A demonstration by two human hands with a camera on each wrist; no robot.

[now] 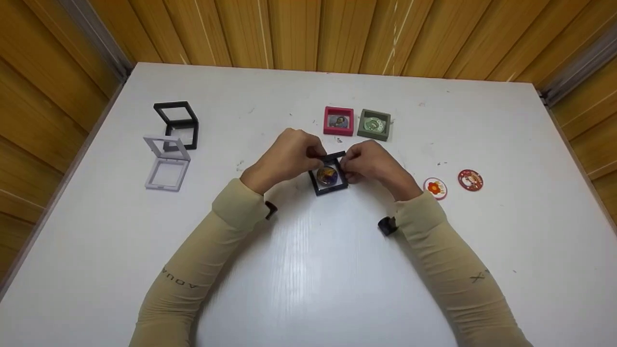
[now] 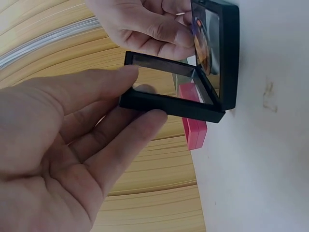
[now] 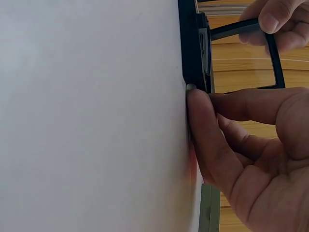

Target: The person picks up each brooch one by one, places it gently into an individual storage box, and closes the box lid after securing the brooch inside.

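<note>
A small black hinged display frame (image 1: 331,191) stands half-folded on the white table, its lid raised. Inside its base lies a round badge (image 1: 327,176) with a purple and orange picture. My left hand (image 1: 291,154) pinches the lid (image 2: 169,107) between thumb and fingers. At the base's right edge, my right hand (image 1: 373,164) pinches the rim with thumb and forefinger, as the right wrist view shows. Behind the hands are a red frame (image 1: 338,131) and a green frame (image 1: 373,135), each holding a round badge.
Toward the left rear, a black frame (image 1: 194,137) and a white frame (image 1: 167,187) stand with lids up. On the right lie a flower badge (image 1: 435,188) and a red badge (image 1: 470,180). Wood-look panels (image 1: 294,33) rise beyond the table's back edge.
</note>
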